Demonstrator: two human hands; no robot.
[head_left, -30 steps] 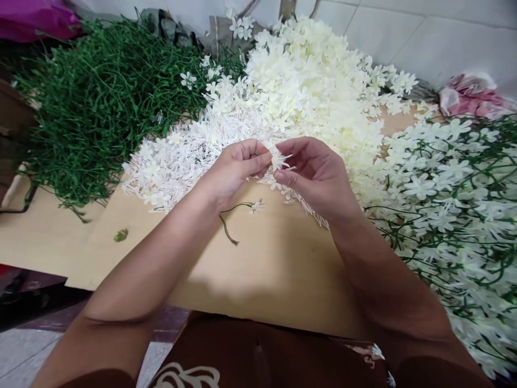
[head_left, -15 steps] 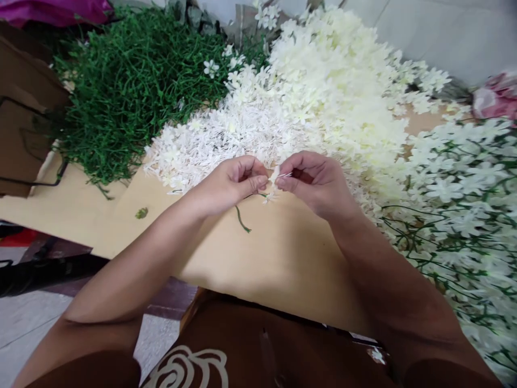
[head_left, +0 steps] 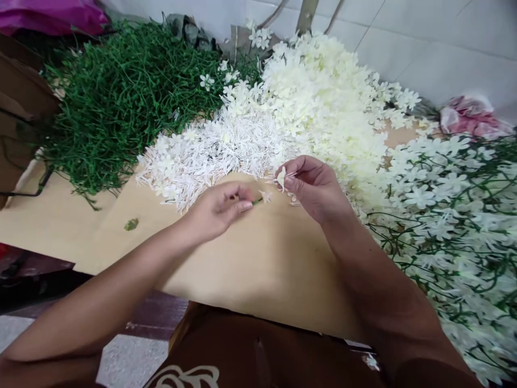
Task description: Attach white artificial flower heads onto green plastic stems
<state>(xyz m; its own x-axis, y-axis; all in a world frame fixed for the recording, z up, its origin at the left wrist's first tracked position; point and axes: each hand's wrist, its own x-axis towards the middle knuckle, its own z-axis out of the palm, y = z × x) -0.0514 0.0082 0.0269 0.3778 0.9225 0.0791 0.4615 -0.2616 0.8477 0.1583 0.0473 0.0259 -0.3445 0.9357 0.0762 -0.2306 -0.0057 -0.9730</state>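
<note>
Tiled wall [head_left: 436, 54] behind tan tabletop [head_left: 242, 264]; green stem heap [head_left: 133, 97] at left, white blossom heap [head_left: 323, 97] at centre. Versus half a second ago, left hand [head_left: 218, 209] sits farther from right hand [head_left: 319, 188], down at green stem [head_left: 257, 202]; blurred, can't tell if gripping. Right hand pinches white flower [head_left: 281, 179] over tan tabletop, near white blossom heap.

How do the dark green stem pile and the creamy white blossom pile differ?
The dark green stem pile is wiry and tangled; the creamy white blossom pile shows spread petals. The stem pile lies left, the blossom pile to its right. Both are loose heaps.
</note>
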